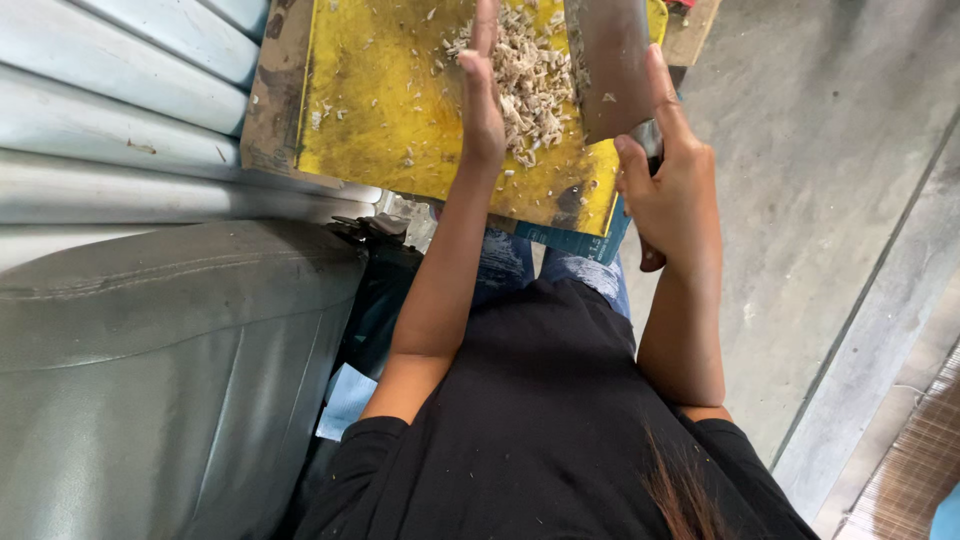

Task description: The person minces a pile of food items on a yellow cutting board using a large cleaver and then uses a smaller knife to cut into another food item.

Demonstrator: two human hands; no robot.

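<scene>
Grey concrete floor [800,200] ran along my right, and the yellow cutting board [380,110] lay ahead of my knees on a worn wooden slab [270,100]. On the far right part of that board sat the heap of chopped pale shreds [530,85], loose and damp-looking, with stray bits scattered leftward over the yellow.

I judged the heap light, soft and crumbly, nothing to pinch up; it would move best pushed from the side with a flat palm or the flat of the blade. My left hand [482,100] stood on edge against the near left side of the heap, fingers straight and together, open and holding nothing. My right hand [672,185] was closed around the handle of the cleaver [610,65], forefinger stretched up along the blade's right edge. Its broad steel blade lay against the right side of the heap, so the shreds sat between palm and blade. I took the cleaver to be heavy and stiff, safest held at the handle; the handle itself was hidden inside my fist.

Under the board's near edge showed a blue box [580,242]. To the left ran pale ribbed metal sheeting [120,100], with a grey padded seat [170,380] nearer. Nothing stood between my hands and the heap; the board's near edge, close by the heap, was where shreds might spill.
</scene>
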